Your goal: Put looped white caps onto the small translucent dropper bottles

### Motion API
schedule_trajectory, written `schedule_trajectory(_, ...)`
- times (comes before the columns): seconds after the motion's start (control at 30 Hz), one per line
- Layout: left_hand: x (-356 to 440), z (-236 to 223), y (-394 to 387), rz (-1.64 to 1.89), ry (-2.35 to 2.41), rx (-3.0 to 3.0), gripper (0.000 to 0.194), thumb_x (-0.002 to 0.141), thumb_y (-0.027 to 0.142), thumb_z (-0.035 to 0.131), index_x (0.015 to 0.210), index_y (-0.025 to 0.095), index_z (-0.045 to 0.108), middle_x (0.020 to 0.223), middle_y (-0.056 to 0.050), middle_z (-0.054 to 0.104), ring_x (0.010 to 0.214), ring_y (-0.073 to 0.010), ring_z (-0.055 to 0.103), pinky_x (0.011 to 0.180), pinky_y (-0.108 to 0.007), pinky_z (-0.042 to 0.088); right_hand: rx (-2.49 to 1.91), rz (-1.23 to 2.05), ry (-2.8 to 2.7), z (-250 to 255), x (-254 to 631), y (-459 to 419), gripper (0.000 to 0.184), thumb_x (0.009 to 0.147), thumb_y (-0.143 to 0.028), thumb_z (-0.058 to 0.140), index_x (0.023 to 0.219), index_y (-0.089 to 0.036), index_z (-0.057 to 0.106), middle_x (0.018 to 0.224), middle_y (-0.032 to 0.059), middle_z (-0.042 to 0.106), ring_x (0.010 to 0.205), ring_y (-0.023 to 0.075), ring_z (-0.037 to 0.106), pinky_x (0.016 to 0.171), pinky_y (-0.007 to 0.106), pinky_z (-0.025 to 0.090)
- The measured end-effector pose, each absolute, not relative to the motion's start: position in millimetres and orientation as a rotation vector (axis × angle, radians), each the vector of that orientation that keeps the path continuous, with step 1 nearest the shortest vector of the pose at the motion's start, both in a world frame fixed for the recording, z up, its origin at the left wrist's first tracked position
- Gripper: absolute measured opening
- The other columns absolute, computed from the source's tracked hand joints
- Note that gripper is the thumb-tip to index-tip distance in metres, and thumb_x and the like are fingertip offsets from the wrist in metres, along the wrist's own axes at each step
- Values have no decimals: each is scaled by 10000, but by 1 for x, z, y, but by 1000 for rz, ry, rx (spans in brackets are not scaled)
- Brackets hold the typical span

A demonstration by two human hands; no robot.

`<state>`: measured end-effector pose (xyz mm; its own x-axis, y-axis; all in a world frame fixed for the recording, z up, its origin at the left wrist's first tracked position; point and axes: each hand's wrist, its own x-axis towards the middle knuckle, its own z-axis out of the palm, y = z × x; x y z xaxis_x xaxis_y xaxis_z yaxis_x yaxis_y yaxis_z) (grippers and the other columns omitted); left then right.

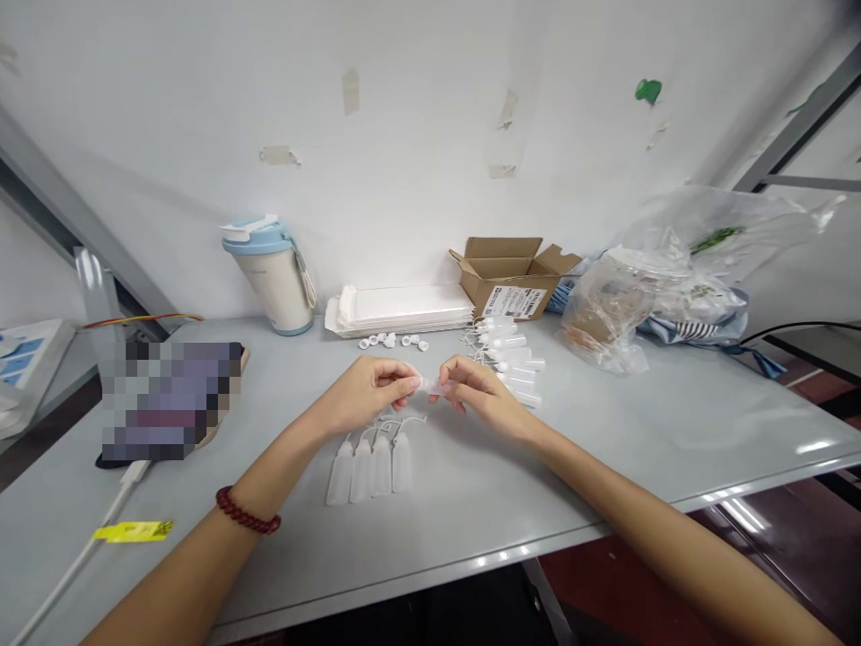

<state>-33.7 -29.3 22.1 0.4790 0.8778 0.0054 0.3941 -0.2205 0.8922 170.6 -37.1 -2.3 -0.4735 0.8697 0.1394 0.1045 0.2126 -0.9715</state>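
Observation:
My left hand (pixel 369 390) and my right hand (pixel 479 388) meet above the middle of the grey table (pixel 605 449). Both pinch the same small translucent plastic bottle (pixel 430 386), held sideways between the fingertips. Just below my left hand several finished small bottles (pixel 369 467) with capped tips lie side by side in a row. Behind my right hand lies a pile of loose small bottles (pixel 515 354). A few white caps (pixel 394 341) are scattered further back.
A blue-lidded tumbler (pixel 273 274) stands at the back left. A stack of white trays (pixel 404 309), an open cardboard box (pixel 511 274) and crumpled plastic bags (pixel 665 278) line the wall. A blurred-out object (pixel 168 390) and a white cable with yellow tag (pixel 131 531) lie left.

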Motion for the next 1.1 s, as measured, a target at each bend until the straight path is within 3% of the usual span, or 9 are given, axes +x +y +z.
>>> schedule_trajectory(0.17,-32,24,-30,718,1098,1801,259,817,393,545,816,164,667,692,-11,615,634,-136,554,603,-257,460,-893,1420,-1720,-3,171,-37,171,854,-368,536,858,-207,480,853,28,616,655,117,491,571,251,349)
schedule_trajectory(0.4,-30,25,-31,873,1076,1810,198,720,305,640,855,167,681,938,-72,685,851,-202,621,740,-313,502,-769,1753,-1445,-7,171,-35,294,804,-430,624,881,-227,425,748,-5,620,514,83,382,512,242,313)
schedule_trajectory(0.7,-28,23,-29,897,1102,1541,278,719,379,693,868,145,696,749,-41,684,742,-171,632,769,-337,525,-780,1673,-1521,-8,172,-33,259,829,-412,596,902,-225,433,762,-4,630,520,80,390,522,239,330)
schedule_trajectory(0.87,-29,19,-28,738,1138,1486,293,698,425,710,687,136,665,635,-27,642,589,-145,606,640,-313,530,-828,1553,-1624,-7,172,-34,244,847,-414,564,899,-222,423,751,-13,613,520,82,394,527,241,347)
schedule_trajectory(1.1,-27,23,-30,848,1022,1647,244,736,340,669,879,143,681,769,-29,651,692,-145,595,634,-276,511,-784,1606,-1586,-5,176,-33,234,850,-400,561,897,-221,418,738,-12,612,517,82,397,511,237,348)
